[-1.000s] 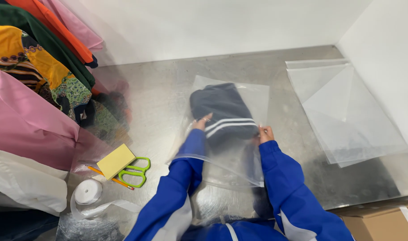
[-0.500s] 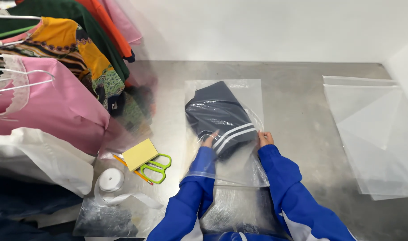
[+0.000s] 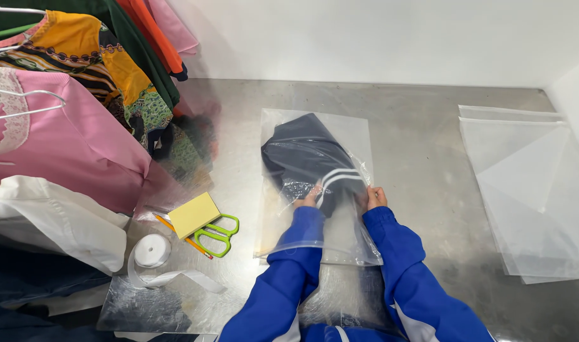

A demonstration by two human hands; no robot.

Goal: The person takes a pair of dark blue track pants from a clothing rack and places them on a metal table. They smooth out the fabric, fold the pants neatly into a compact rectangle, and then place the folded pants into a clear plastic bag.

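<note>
Steel tabletop [image 3: 422,158], head view, only camera.

Both forearms, in blue sleeves [image 3: 289,266], are inside a clear plastic bag [image 3: 352,136] lying flat on the table, its mouth toward the person. Left hand [image 3: 309,197] is closed on the lower left edge of a folded dark garment with white stripes [image 3: 305,158]. Right hand [image 3: 374,197] is closed on the garment's lower right edge; fingers curled, grip looks firm on both sides. The garment lies wholly within the bag, in its upper half, tilted slightly left, short of the bag's far seam.

Surroundings: green-handled scissors [image 3: 216,234] and a yellow pad [image 3: 194,215] just left of the bag, an orange pencil [image 3: 187,239] under them, a roll of white tape [image 3: 151,251] nearer the table edge. Hanging clothes [image 3: 68,126] at left. A stack of empty clear bags [image 3: 530,190] well apart at right.

Change against the two earlier frames: the garment sits about as deep in the bag as before; hands hold the same two corners. Main difference is the camera, which has swung left and down, bringing more of the hanging clothes into view and pushing the spare bags toward the right edge. Judgement: the insertion is nearly finished, little travel left.
</note>
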